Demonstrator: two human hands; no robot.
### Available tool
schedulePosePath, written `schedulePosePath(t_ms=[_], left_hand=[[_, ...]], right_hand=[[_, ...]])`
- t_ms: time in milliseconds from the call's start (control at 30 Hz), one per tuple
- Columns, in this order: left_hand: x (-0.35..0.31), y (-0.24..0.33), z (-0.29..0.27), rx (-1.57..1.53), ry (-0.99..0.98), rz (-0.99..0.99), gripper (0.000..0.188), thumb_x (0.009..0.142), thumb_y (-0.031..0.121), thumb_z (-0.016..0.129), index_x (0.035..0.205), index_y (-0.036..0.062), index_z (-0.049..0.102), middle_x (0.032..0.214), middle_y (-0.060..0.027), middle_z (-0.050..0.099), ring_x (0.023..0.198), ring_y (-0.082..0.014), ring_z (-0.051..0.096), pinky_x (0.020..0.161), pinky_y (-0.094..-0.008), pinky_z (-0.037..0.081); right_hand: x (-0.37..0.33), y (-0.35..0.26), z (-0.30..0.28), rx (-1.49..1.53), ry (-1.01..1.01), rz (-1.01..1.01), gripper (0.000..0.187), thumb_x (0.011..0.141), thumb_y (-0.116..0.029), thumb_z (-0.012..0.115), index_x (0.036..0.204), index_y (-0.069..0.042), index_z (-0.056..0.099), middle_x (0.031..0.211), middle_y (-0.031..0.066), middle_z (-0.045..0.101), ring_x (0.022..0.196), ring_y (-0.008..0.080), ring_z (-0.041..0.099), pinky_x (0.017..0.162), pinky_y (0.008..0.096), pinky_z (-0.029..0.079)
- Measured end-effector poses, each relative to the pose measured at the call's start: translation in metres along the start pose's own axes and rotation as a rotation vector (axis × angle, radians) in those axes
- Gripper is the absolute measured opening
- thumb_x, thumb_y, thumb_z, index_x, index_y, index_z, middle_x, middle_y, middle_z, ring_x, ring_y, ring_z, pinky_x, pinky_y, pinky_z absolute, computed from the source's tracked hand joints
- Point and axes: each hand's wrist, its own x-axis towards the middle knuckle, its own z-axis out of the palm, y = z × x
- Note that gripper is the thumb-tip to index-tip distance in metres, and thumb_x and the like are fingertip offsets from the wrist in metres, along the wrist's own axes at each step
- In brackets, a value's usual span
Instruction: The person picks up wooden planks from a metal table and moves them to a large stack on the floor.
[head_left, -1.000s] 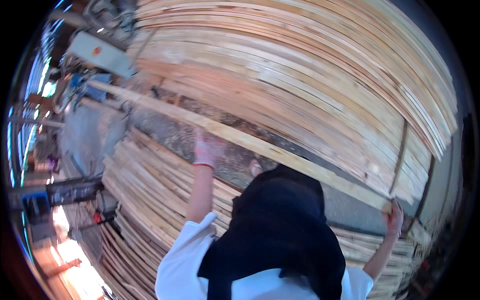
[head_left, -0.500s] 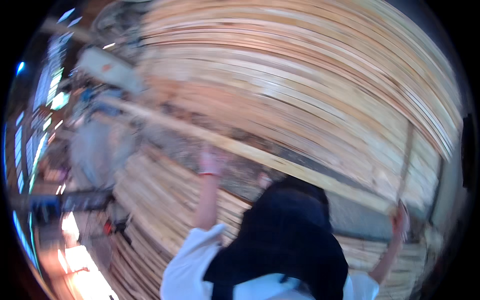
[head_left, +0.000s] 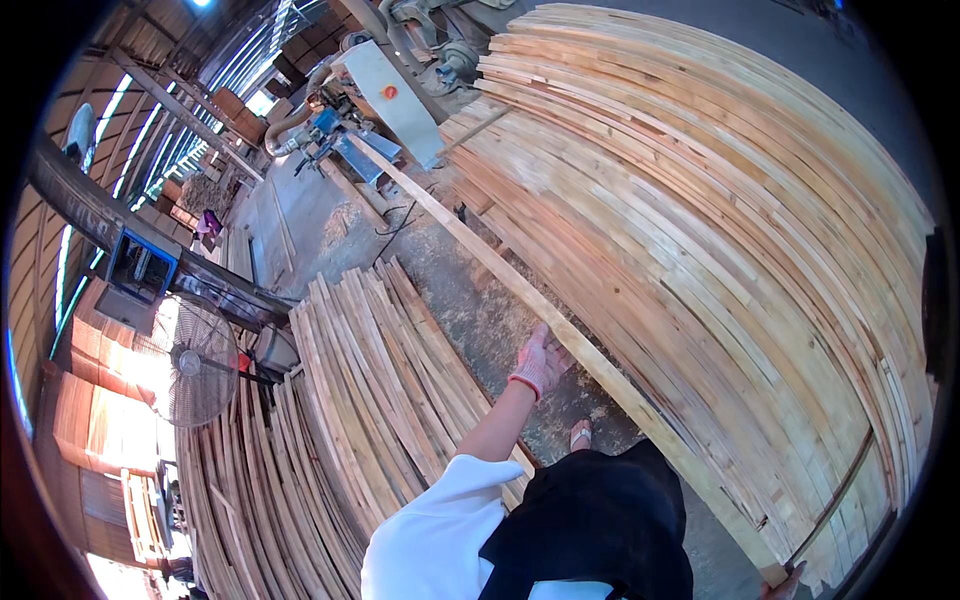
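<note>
A long, narrow wooden board point(head_left: 470, 240) slants from the upper left to the lower right in front of my body. My left hand point(head_left: 541, 364), in a pinkish-white knit glove, is at the board's near side around its middle, with the thumb at the edge and the other fingers partly hidden beneath. At the board's near end, my right hand point(head_left: 786, 584) grips it; only a little of that hand shows at the lower rim. The board's far end lies over a machine with a blue bed point(head_left: 372, 155).
A broad stack of wooden boards point(head_left: 690, 270) spreads along the right. Another pile of boards point(head_left: 375, 360) lies on the left, beside a caged fan point(head_left: 190, 360). A light-coloured machine cabinet point(head_left: 392, 100) stands ahead. Sawdust covers the floor point(head_left: 455, 300) between the piles.
My view has turned left, and the machine now shows clearly. The board slants more steeply across the picture. My right hand has shifted to the lower rim.
</note>
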Motion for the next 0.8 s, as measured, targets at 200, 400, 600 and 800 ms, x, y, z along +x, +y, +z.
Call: schedulePosePath(t_ms=[200,400,600,800], left_hand=[[-0.005,-0.010,0.010,-0.161,-0.012,-0.053,0.038,0.100,0.045,0.046,0.113,0.0118,0.060,0.104,-0.0082,0.066,0.100,-0.0290,0.062,0.091,-0.0481,0.051],[-0.009,-0.013,0.040,-0.223,-0.257,-0.102,0.052,0.099,0.056,0.036,0.107,0.0081,0.057,0.087,-0.0067,0.063,0.080,-0.0284,0.061,0.083,-0.0450,0.052],[-0.057,-0.046,0.037,-0.368,-0.235,-0.131,0.058,0.097,0.058,0.041,0.115,0.0047,0.055,0.102,-0.0117,0.063,0.094,-0.0328,0.061,0.089,-0.0490,0.051],[-0.009,-0.046,0.035,-0.285,-0.018,-0.187,0.049,0.096,0.051,0.052,0.111,0.0048,0.058,0.089,-0.0131,0.064,0.081,-0.0318,0.064,0.078,-0.0497,0.055]], right_hand=[[-0.013,-0.017,-0.003,0.530,0.065,0.360,0.060,0.092,-0.053,0.059,0.119,0.000,0.063,0.100,0.0118,0.065,0.083,0.0250,0.063,0.071,0.0385,0.053],[-0.036,-0.011,-0.027,0.603,-0.532,0.357,0.027,0.094,-0.035,0.059,0.088,-0.009,0.059,0.075,0.0041,0.058,0.068,0.0160,0.055,0.054,0.0298,0.046],[-0.056,-0.030,0.031,0.915,-0.377,0.423,0.017,0.095,-0.026,0.056,0.090,-0.010,0.058,0.068,0.0009,0.051,0.058,0.0106,0.050,0.042,0.0237,0.039],[-0.067,-0.103,0.123,0.488,-0.403,0.008,0.028,0.094,-0.037,0.057,0.080,-0.013,0.053,0.066,0.0001,0.047,0.060,0.0132,0.047,0.051,0.0297,0.042]])
